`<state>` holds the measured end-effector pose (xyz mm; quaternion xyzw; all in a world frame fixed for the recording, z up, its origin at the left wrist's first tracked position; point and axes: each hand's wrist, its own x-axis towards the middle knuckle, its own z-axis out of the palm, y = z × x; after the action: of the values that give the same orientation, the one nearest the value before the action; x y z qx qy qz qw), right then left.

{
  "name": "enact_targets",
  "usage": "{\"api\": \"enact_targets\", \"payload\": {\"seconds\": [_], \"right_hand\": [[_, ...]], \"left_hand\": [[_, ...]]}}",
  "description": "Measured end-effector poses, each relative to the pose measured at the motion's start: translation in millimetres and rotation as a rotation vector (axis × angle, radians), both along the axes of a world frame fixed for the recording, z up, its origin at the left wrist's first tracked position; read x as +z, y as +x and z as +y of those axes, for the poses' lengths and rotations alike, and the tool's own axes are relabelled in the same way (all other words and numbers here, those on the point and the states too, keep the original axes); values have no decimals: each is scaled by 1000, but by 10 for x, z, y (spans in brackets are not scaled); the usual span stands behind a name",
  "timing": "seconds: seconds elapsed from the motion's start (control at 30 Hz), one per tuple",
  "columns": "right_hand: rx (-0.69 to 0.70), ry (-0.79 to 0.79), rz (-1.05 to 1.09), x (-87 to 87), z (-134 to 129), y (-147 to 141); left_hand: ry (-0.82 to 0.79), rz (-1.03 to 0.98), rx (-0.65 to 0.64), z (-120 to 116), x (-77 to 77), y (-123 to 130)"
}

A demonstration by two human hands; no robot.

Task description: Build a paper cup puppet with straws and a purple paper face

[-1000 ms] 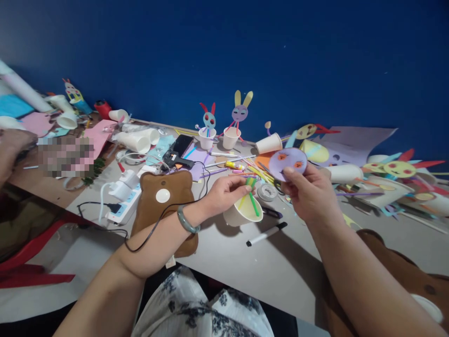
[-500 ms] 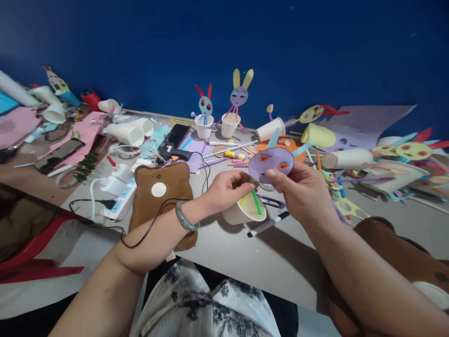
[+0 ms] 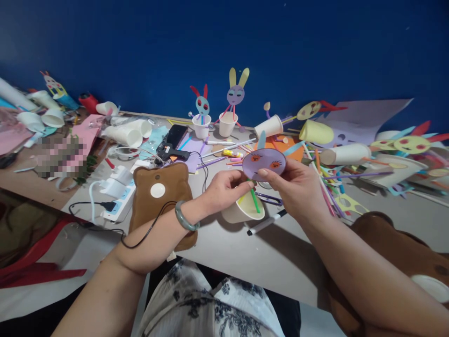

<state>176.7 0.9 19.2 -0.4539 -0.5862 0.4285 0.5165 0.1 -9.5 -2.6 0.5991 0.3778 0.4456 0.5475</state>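
My right hand [image 3: 298, 185] grips a round purple paper rabbit face [image 3: 264, 164] with orange eyes and light blue ears, thumb on its front edge. Just left of it and touching or nearly so, my left hand [image 3: 226, 189] pinches a green stick [image 3: 255, 201] that slants down into a white paper cup [image 3: 234, 214]. A yellow piece also shows inside the cup. What joins the face and the stick is hidden behind my fingers. A black-and-white marker [image 3: 266, 222] lies beside the cup.
Two finished rabbit figures stand in paper cups [image 3: 228, 124] by the blue wall. A black glue gun [image 3: 173, 153] lies at the back left, near a power strip [image 3: 121, 201]. A brown bear-shaped pouch [image 3: 161, 175] sits under my left forearm. Coloured sticks [image 3: 324, 187] litter the right.
The purple face has shifted slightly left, closer to my left hand. Both hands keep their grips, and the cup stays in place. The view has drifted a little.
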Motion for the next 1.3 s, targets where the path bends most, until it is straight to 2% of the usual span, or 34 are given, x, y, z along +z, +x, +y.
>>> {"api": "enact_targets", "payload": {"seconds": [0.5, 1.07, 1.3], "right_hand": [[-107, 56, -194, -24, -57, -40], [-1, 55, -148, -78, 24, -14], [-16, 39, -93, -76, 35, -47]], "left_hand": [[-10, 41, 4, -12, -15, -3], [9, 78, 34, 20, -76, -3], [23, 44, 24, 35, -105, -4]]}}
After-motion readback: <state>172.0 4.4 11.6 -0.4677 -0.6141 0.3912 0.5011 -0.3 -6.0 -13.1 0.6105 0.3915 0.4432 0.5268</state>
